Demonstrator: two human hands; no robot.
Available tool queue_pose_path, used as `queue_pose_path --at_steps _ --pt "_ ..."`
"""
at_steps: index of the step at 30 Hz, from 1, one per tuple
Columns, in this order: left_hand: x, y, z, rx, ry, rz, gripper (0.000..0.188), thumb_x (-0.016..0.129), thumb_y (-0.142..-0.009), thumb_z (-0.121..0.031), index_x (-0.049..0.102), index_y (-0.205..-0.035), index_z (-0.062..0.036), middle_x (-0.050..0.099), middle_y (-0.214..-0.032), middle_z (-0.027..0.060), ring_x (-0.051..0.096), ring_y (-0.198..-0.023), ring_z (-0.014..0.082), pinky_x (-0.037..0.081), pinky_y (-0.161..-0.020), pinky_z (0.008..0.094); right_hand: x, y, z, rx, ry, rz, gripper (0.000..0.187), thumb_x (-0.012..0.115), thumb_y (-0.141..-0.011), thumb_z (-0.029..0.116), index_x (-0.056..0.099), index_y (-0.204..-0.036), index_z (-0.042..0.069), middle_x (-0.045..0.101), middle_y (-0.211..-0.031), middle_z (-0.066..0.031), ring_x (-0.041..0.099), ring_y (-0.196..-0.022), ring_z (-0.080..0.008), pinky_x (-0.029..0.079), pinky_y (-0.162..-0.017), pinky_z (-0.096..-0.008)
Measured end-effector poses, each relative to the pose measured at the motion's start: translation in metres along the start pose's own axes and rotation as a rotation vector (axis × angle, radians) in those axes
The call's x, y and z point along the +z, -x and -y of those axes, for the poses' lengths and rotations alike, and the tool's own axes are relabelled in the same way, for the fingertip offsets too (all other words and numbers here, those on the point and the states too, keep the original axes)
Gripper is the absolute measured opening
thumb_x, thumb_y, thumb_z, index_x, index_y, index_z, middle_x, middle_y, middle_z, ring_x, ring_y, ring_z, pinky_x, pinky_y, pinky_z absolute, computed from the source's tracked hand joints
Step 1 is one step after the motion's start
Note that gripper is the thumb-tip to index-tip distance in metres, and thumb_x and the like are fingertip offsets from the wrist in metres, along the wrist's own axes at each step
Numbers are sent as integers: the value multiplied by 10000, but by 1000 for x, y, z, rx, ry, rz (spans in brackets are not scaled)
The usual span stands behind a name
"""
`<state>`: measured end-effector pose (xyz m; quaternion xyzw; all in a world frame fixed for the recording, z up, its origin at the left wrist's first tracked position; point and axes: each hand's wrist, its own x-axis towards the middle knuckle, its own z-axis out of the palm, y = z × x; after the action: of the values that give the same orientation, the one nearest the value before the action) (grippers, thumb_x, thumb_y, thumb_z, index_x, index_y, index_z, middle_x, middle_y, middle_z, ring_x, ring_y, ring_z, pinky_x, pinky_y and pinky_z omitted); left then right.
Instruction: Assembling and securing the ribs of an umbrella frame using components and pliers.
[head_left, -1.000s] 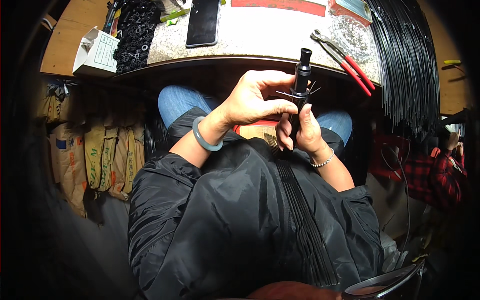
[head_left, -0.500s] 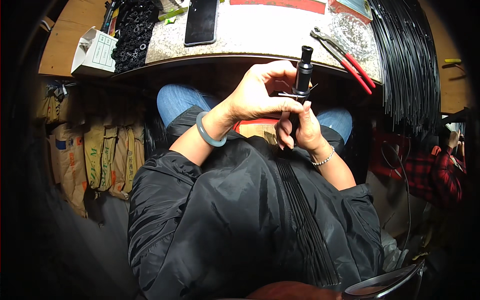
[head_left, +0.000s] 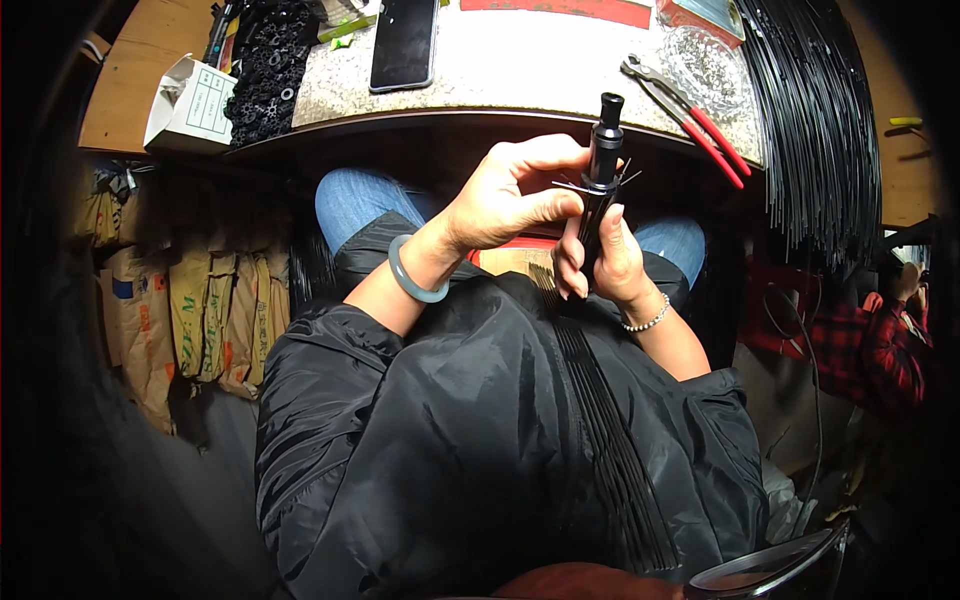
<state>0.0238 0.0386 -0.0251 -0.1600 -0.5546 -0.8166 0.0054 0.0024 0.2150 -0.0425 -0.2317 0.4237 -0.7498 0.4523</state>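
What looks like a black umbrella frame (head_left: 605, 150) stands nearly upright between my hands, its round tube end on top. Thin dark wire ends stick out sideways around its collar. My right hand (head_left: 610, 260) is closed around the ribs below the collar. From the left, my left hand (head_left: 510, 195) has thumb and fingers closed in at the collar; some fingertips are hidden behind the tube. A bundle of long black ribs (head_left: 615, 450) runs from beneath my right hand down over my dark jacket.
On the bench ahead are a phone (head_left: 403, 45), red-handled pliers (head_left: 690, 120), a clear dish (head_left: 705, 65), black small parts (head_left: 272, 80) and a white box (head_left: 192, 105). Black rods (head_left: 815, 130) overhang the right edge. Sacks (head_left: 190, 310) stand left; a person in plaid (head_left: 865, 345) sits right.
My left thumb has drawn back slightly left from the collar, showing more of the ribs below it. The tube has shifted very slightly; my right hand has stayed in place.
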Motion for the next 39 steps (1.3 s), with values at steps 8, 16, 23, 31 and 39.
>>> queue_pose_path --at_steps 8,16,23,31,39 --pt "4 2 -4 -57 61 -41 383 647 -823 -66 552 -1181 32 603 -1110 104 583 -980 158 461 -882 290 1 -1 -1 0 -2 8 657 248 -881 648 418 -677 48 411 -452 -58 424 -340 -152 425 -377 -278" --pt "-2 0 -2 68 -151 -1 346 634 -822 -26 568 -1155 39 601 -1099 106 584 -977 157 466 -873 294 2 -2 -1 -13 -3 1 654 258 -881 644 423 -681 44 405 -451 -56 425 -339 -151 426 -375 -278" --pt "17 5 -5 59 194 -68 401 680 -816 -148 571 -1149 47 584 -1057 97 571 -953 145 466 -834 262 -1 1 -2 -6 -3 8 662 263 -880 648 430 -674 42 413 -443 -64 431 -338 -150 431 -376 -281" --pt "31 9 -13 3 -51 -221 437 659 -835 -274 594 -1091 74 580 -923 61 553 -808 106 451 -721 222 0 2 -3 -27 -10 28 645 279 -881 642 442 -711 42 417 -453 -55 437 -340 -150 430 -377 -282" --pt "37 6 -7 -152 269 -219 510 650 -843 -271 497 -1206 54 594 -883 55 565 -776 97 460 -727 201 1 2 4 -42 35 -7 644 285 -876 646 441 -708 44 418 -453 -56 445 -350 -146 432 -388 -276"
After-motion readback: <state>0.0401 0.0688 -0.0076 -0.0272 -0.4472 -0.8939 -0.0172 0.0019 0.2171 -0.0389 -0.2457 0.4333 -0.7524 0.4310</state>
